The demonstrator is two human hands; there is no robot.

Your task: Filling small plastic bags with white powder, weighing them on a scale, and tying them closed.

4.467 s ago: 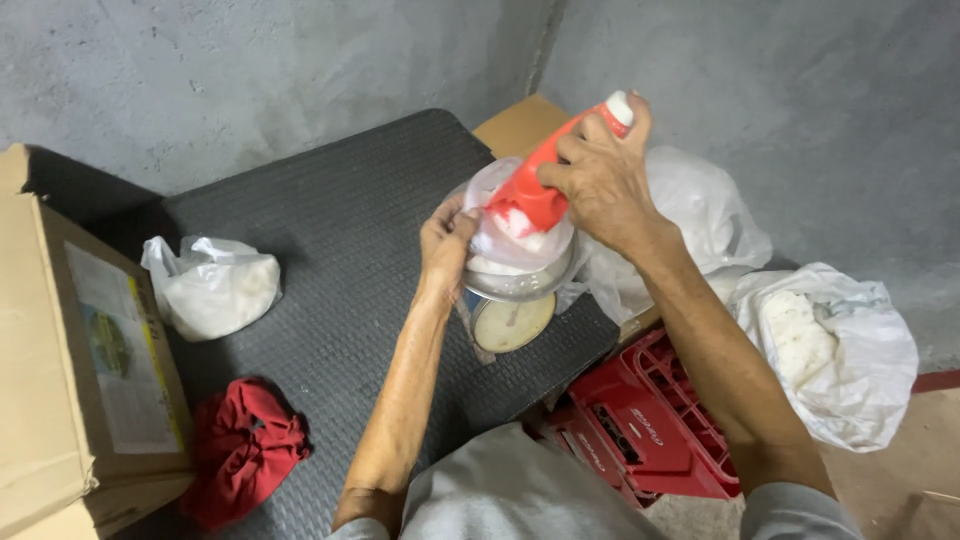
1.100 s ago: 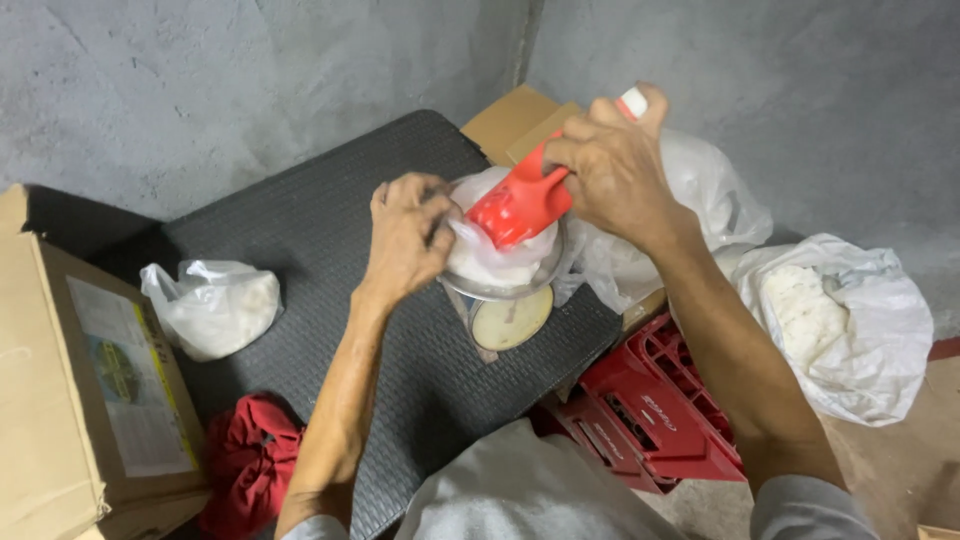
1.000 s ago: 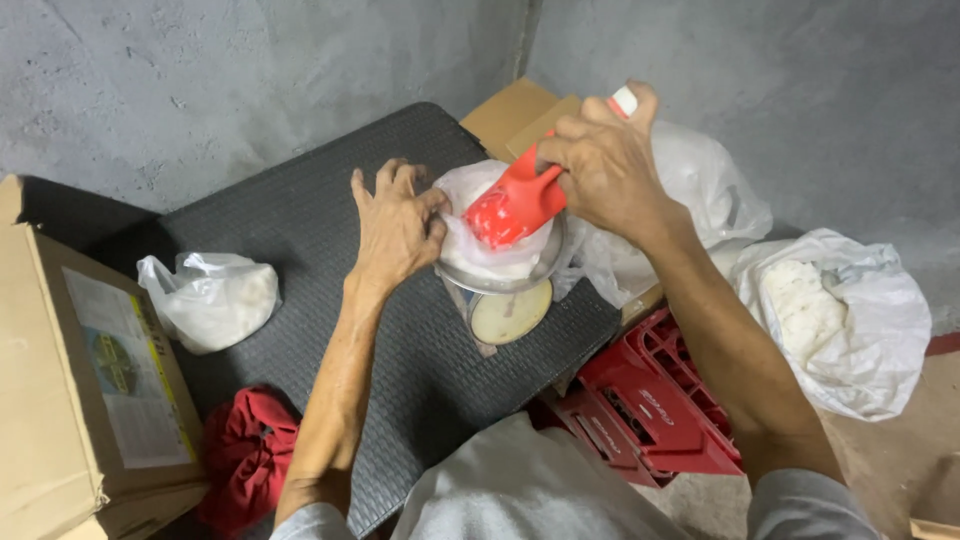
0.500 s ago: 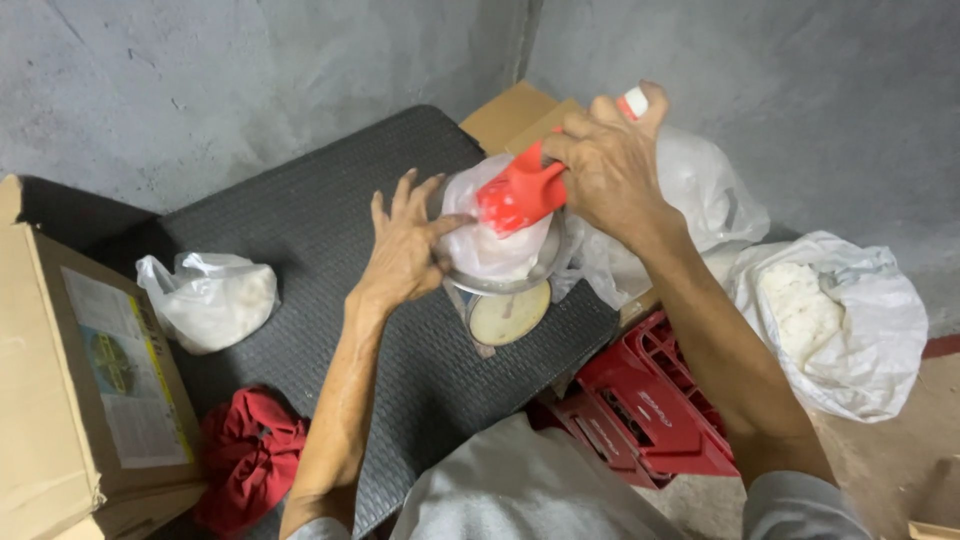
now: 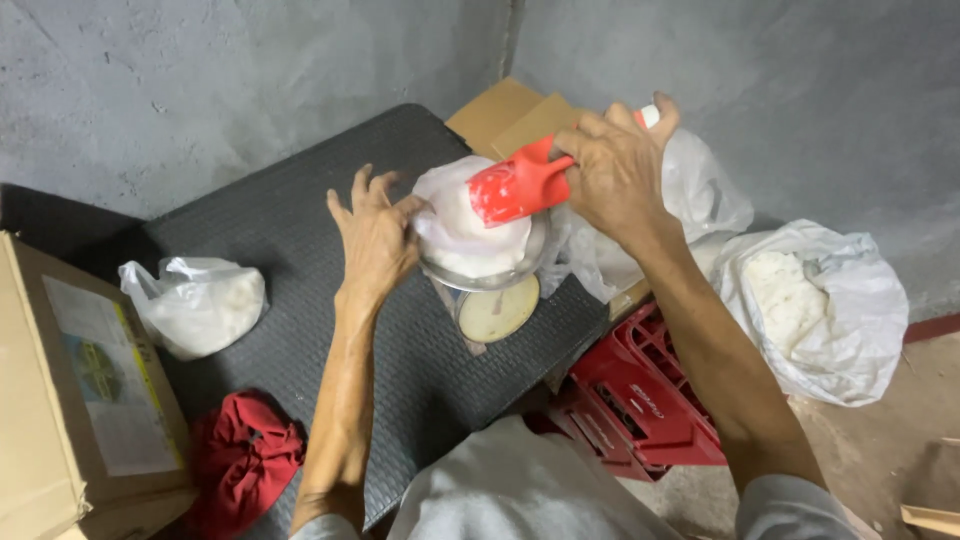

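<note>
Gripped red scoop (image 5: pixel 518 187) in right hand (image 5: pixel 612 172), steadied soft, light, slippery bag (image 5: pixel 462 220) by its rim with open left hand (image 5: pixel 375 235) on scale pan (image 5: pixel 480 278).

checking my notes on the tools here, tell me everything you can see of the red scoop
The red scoop looks like smooth plastic, with an open rounded trough and a handle ending in a white tip. The right hand grips the handle, holding it nearly level, mouth toward the left, just over the white-filled plastic bag in the metal scale pan. Whether it touches the bag cannot be told.
</note>
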